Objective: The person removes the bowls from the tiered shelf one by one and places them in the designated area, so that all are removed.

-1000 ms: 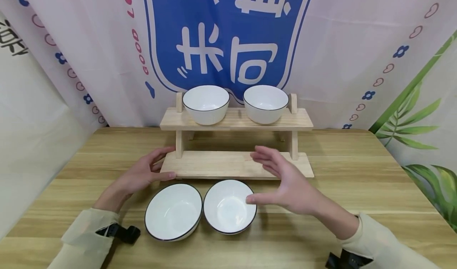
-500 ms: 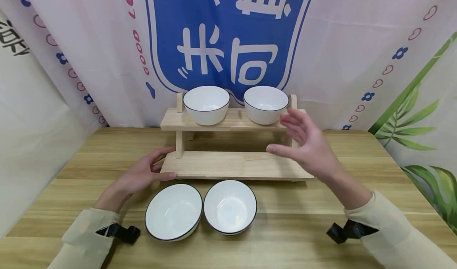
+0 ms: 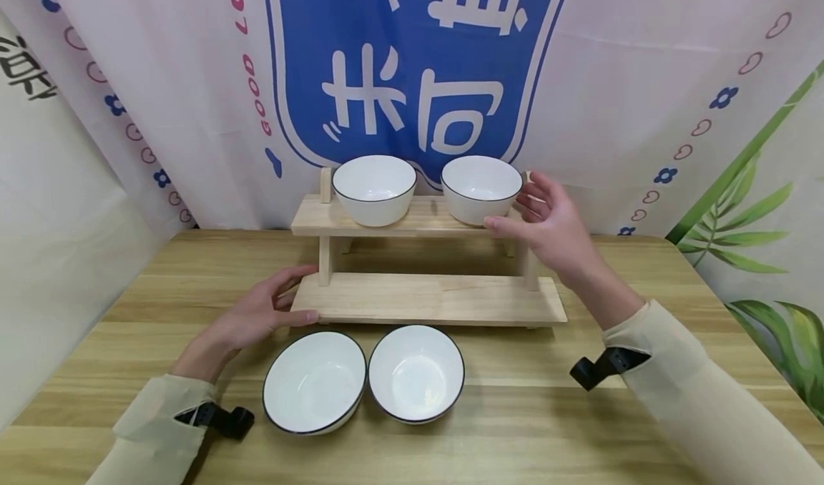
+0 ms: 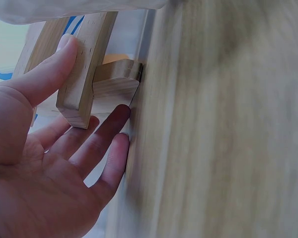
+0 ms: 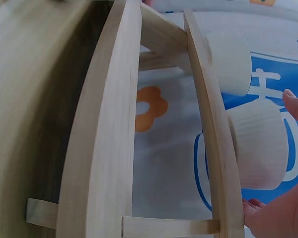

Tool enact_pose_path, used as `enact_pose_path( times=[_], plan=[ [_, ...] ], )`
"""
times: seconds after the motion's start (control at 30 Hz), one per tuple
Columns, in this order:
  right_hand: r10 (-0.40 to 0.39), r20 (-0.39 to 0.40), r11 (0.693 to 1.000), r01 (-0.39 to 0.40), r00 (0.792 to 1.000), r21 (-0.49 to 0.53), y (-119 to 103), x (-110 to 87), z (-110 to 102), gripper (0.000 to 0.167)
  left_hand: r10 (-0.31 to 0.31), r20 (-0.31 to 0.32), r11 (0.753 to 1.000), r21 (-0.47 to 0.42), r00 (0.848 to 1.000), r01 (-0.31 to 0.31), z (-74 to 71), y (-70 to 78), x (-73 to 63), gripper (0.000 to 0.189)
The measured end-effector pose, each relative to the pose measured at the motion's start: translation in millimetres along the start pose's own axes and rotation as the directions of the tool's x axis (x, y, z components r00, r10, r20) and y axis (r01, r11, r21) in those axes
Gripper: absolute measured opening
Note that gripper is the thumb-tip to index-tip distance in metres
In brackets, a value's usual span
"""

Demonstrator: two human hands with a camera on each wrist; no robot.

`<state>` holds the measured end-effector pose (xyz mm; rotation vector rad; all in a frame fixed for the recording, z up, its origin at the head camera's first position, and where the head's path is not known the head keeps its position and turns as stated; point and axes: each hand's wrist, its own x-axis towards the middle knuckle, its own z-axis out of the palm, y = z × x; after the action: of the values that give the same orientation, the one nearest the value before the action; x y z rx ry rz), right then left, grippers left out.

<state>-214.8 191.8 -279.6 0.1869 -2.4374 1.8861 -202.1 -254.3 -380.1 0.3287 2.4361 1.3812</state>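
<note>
A two-tier wooden display rack (image 3: 412,297) stands on the table. My left hand (image 3: 260,312) holds the left end of its lower board, thumb over the front corner and fingers at the end, as the left wrist view also shows. Two white bowls with dark rims sit on the upper board, a left bowl (image 3: 375,209) and a right bowl (image 3: 479,209). My right hand (image 3: 556,231) is spread beside the right bowl, thumb close to its front and fingers by its right side. In the right wrist view, a fingertip (image 5: 289,94) stands apart from this bowl (image 5: 260,148).
Two more white bowls, a left one (image 3: 314,385) and a right one (image 3: 417,375), sit side by side on the wooden table (image 3: 515,428) in front of the rack. A printed curtain (image 3: 618,99) hangs right behind the rack.
My right hand has moved from above the front right bowl, up and back past the rack's right side, to the right bowl on the upper board. The left hand stays at the rack.
</note>
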Motion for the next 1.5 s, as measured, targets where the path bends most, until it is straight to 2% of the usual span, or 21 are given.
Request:
enact_pose_path(
  times=[0.37,0.73,1.1,1.4,1.5],
  plan=[
    [0.055,0.002,0.998,-0.055,0.998,-0.04,-2.1,21.3,2.6,0.124,-0.004,-0.001,1.0,-0.001,1.0,0.004,-0.8,0.0,-0.5,0.093],
    [0.074,0.017,0.995,-0.073,0.997,-0.073,-3.5,29.4,6.7,0.125,-0.034,0.002,0.999,0.006,0.999,0.034,-0.6,1.1,-0.7,0.095],
    [0.034,0.017,0.995,-0.032,0.999,-0.09,-5.4,34.0,11.0,0.126,-0.032,0.007,0.999,-0.018,0.999,0.033,-0.9,1.9,-0.9,0.094],
    [-0.001,0.01,0.997,0.001,1.0,-0.071,-7.2,39.8,18.1,0.112,-0.03,0.009,0.999,-0.017,1.0,0.03,-1.0,1.8,-1.0,0.094],
    [0.02,0.009,0.996,-0.019,1.0,-0.083,-8.0,40.0,19.0,0.118,-0.028,0.008,0.999,-0.016,1.0,0.028,-0.8,1.2,-0.7,0.093]
  ],
)
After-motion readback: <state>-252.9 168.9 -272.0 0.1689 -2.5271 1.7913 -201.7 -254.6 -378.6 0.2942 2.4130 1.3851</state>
